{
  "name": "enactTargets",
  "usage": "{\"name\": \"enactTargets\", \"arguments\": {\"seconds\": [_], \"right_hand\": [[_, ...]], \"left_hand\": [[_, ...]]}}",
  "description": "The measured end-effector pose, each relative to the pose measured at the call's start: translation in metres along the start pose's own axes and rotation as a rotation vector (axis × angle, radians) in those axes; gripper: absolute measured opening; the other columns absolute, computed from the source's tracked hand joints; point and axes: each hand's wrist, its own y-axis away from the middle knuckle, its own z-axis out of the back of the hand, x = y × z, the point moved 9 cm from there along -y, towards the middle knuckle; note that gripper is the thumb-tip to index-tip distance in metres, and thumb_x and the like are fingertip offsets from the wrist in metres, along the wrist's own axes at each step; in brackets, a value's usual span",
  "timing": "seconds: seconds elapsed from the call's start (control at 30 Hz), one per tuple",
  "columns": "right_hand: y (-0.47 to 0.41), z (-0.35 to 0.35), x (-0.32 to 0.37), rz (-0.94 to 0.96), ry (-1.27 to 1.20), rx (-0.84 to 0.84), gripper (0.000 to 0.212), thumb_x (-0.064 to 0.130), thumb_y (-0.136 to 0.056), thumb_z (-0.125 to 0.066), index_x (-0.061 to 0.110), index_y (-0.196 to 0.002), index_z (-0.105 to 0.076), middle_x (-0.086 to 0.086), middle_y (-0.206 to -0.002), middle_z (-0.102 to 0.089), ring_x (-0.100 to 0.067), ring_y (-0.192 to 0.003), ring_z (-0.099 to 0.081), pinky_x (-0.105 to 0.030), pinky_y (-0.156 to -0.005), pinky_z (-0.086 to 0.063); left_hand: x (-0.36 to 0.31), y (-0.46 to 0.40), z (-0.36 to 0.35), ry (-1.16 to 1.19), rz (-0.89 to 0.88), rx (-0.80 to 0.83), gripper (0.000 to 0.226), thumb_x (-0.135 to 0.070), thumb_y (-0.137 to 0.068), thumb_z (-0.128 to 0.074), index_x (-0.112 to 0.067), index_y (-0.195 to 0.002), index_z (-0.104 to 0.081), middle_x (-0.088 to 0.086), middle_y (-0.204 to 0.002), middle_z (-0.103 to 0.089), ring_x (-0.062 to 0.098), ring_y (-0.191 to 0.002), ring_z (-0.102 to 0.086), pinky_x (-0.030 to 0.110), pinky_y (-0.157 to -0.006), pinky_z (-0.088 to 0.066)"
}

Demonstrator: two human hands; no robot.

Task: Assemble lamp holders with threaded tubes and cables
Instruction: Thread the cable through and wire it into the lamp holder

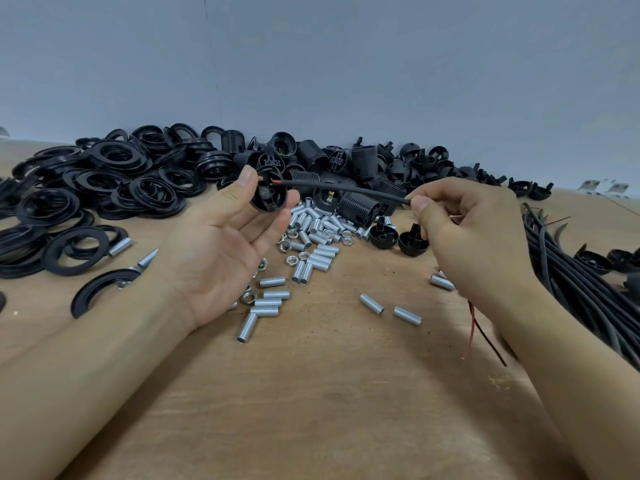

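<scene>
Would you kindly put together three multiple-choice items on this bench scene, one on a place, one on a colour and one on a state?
1. Where does the pile of black rings lie?
A. on the person's left
B. on the person's right
C. under the right forearm

2. What colour is the wire tip showing at the cable end by the holder cap?
A. green
B. red
C. white

3. How is the right hand occupied?
A. flat on the table
B. pinching the cable
C. gripping a threaded tube

Answers: 1 A, the rings fill the left of the wooden table; 2 B, a red tip shows beside the cap that the left hand holds; 3 B, thumb and fingers close on the black cable.
</scene>
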Motion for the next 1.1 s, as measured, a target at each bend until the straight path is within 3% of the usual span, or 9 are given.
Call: {"name": "enactTargets", "arguments": {"seconds": [0.37,0.57,0.67,0.77,0.9,1.0,1.1], "right_hand": [[0.003,-0.005,0.002,0.041,0.053,0.015,0.018,0.011,-0.089,-0.062,0.023,-0.079,-0.071,0.015,-0.054,-0.056,-0.008,-0.052,-0.048,-0.022,-0.055,-0.038],[0.004,-0.001,0.006,0.056,0.071,-0.006,0.019,0.01,-0.089,-0.062,0.023,-0.079,-0.072,0.017,-0.058,-0.06,-0.002,-0.056,-0.052,-0.013,-0.055,-0.037],[0.005,0.0,0.011,0.092,0.059,-0.012,0.019,0.01,-0.088,-0.062,0.023,-0.078,-0.072,0.015,-0.058,-0.06,-0.003,-0.054,-0.051,-0.011,-0.055,-0.036],[0.007,0.0,0.014,0.116,0.055,-0.016,0.017,0.009,-0.088,-0.062,0.018,-0.079,-0.073,0.014,-0.057,-0.059,-0.003,-0.054,-0.05,-0.012,-0.054,-0.036],[0.008,-0.002,0.017,0.141,0.101,0.019,0.016,0.007,-0.088,-0.062,0.014,-0.078,-0.073,0.013,-0.059,-0.06,-0.001,-0.052,-0.05,-0.009,-0.055,-0.034],[0.005,-0.006,0.007,0.021,0.022,0.099,0.02,0.008,-0.087,-0.062,0.017,-0.074,-0.073,0.012,-0.05,-0.057,-0.003,-0.043,-0.045,-0.013,-0.046,-0.035],[0.004,-0.014,-0.019,-0.294,-0.266,0.217,0.023,0.006,-0.087,-0.063,0.014,-0.068,-0.072,0.002,-0.045,-0.046,-0.009,-0.037,-0.031,-0.019,-0.039,-0.024]], "left_hand": [[0.001,0.0,0.002,0.029,0.019,-0.035,0.025,-0.025,-0.079,-0.073,-0.01,-0.098,-0.068,0.011,-0.102,-0.074,0.022,-0.101,-0.072,0.023,-0.073,-0.058],[-0.002,-0.002,0.005,0.027,-0.002,-0.041,0.027,-0.025,-0.076,-0.075,-0.012,-0.098,-0.066,0.008,-0.1,-0.075,0.022,-0.099,-0.072,0.023,-0.075,-0.057],[-0.004,-0.004,0.004,-0.056,-0.053,-0.026,0.032,-0.023,-0.073,-0.076,-0.012,-0.101,-0.067,0.008,-0.105,-0.074,0.022,-0.096,-0.073,0.023,-0.074,-0.057],[-0.01,-0.004,0.006,-0.115,-0.135,-0.07,0.061,-0.018,-0.067,-0.078,-0.005,-0.123,-0.057,0.01,-0.105,-0.073,0.023,-0.095,-0.073,0.024,-0.073,-0.058],[-0.021,0.001,0.004,-0.22,-0.286,-0.062,0.049,-0.012,-0.065,-0.081,-0.01,-0.11,-0.062,0.003,-0.089,-0.076,0.021,-0.093,-0.074,0.026,-0.079,-0.057],[-0.036,0.008,-0.001,-0.397,-0.462,-0.073,0.072,-0.014,-0.058,-0.088,-0.016,-0.121,-0.054,-0.002,-0.089,-0.076,0.019,-0.093,-0.073,0.031,-0.085,-0.057],[-0.049,0.014,-0.005,-0.502,-0.578,-0.053,0.08,-0.021,-0.059,-0.094,-0.016,-0.126,-0.051,-0.002,-0.09,-0.075,0.025,-0.097,-0.073,0.035,-0.088,-0.057]]}}
